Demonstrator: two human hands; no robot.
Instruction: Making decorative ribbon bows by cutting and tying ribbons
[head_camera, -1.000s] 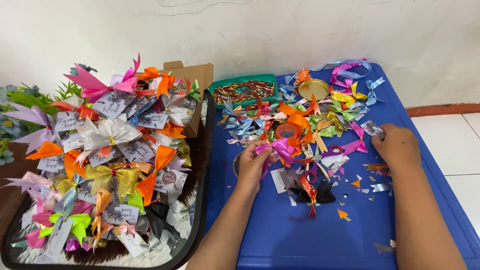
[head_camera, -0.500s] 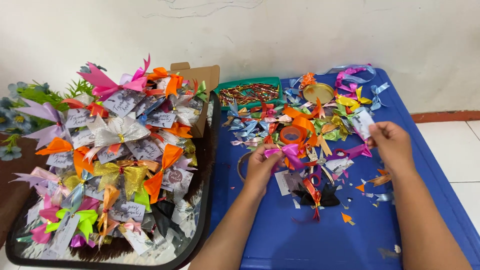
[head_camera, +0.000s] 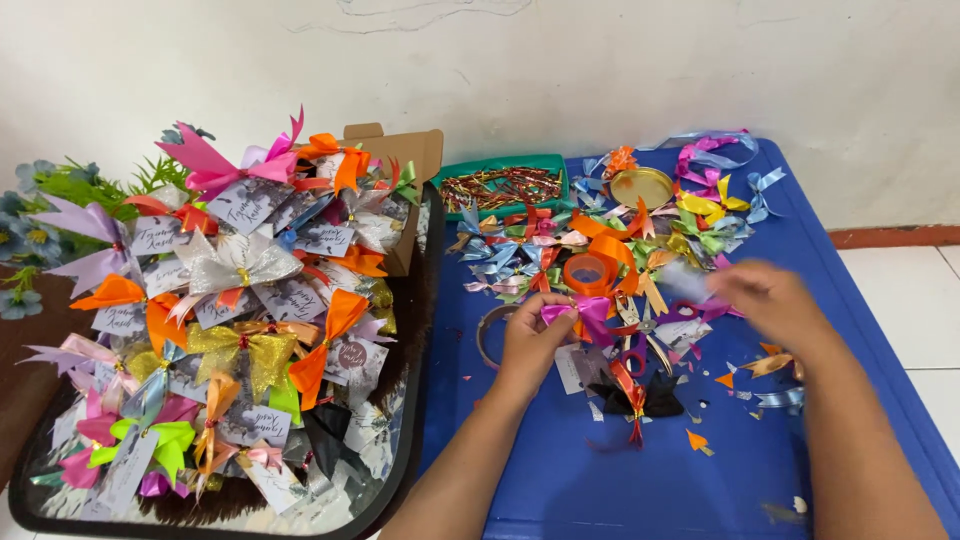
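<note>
Left hand (head_camera: 530, 345) pinches a small glossy magenta-purple ribbon bow (head_camera: 583, 312) at its fingertips, bow sticking out just up and right of the grip, loops spread, tails drooping over the blue plastic tabletop (head_camera: 560, 470). Right hand (head_camera: 775, 305) is motion-blurred, hovering right of the bow, apart from it; can't tell if its fingers are spread or pinched. Just beyond the bow: orange ribbon roll (head_camera: 590, 272) in a heap of mixed coloured ribbon bows (head_camera: 640, 225); black bow (head_camera: 640, 395) lies nearer the person.
</note>
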